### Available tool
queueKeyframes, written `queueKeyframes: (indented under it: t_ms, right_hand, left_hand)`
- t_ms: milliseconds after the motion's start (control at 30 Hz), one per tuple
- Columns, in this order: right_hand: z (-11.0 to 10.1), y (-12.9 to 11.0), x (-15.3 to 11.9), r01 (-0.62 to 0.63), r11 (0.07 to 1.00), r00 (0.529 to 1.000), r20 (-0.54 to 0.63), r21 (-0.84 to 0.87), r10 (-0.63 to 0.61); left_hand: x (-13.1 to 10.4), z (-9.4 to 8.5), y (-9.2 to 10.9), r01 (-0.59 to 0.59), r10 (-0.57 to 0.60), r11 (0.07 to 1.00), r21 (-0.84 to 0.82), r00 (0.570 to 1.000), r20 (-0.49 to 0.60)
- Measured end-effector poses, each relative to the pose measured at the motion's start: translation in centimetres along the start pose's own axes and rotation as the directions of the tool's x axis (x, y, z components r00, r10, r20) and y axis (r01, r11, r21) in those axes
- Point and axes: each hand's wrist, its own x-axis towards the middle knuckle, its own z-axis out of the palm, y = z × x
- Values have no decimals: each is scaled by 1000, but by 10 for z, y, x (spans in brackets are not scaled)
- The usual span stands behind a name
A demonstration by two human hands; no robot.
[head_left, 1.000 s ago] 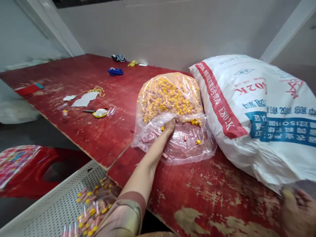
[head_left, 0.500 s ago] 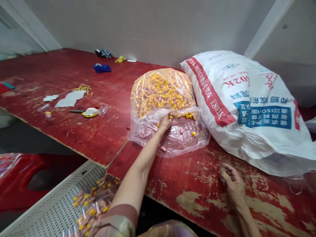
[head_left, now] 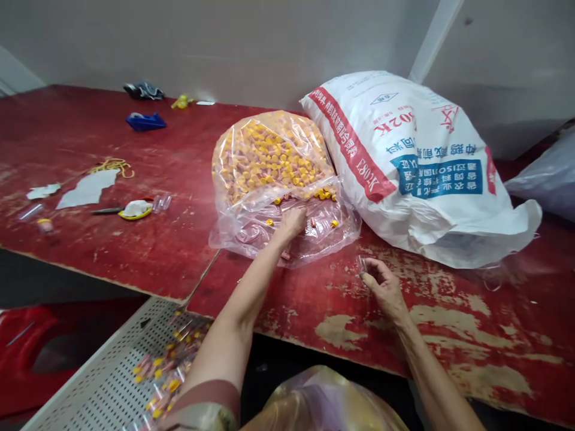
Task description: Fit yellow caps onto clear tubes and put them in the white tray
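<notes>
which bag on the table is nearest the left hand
The clear bag of yellow pieces, left hand at its front; the printed white sack and right-edge bag lie farther right.

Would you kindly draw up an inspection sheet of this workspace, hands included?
Surface: red tabletop, paint worn in patches.
Job's things: clear bag of yellow and pink pieces; small clear plastic item.
Clutter: blue tape dispenser, white sheet, yellow string, apparent scissors.
Hands: left hand at the bag's near part, grasp unclear; right hand pinching the plastic item.
Cables: nothing seen.
Surroundings: white printed sack beside the bag; perforated tray below the tabletop; grey wall.
</notes>
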Motion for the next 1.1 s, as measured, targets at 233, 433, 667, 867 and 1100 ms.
queueKeyframes:
  t_ms: [233,433,667,867,1100]
  right_hand:
    - [10,-5,-1,166,945,986,67,-283,-153]
    - [14,-10,0,210,920,978,87,-331,-192]
    - [17,-11,-17,-92,995,942,320,-47,102]
    - [36,-21,-51,413,909,787,527,-61,-322]
    - [49,-21,-55,639,754,644,642,-153,-416]
  left_hand:
    - [-91,43,76,100,-204,231,-968,978,52]
    - [-149,67,105,46,-194,188,-981,981,9]
    - [-164,49,89,169,-235,388,-906,969,80]
    - [-167,41,88,479,-220,259,-839,875,432]
    - [-202,50,68,455,-330,427,-781,883,334]
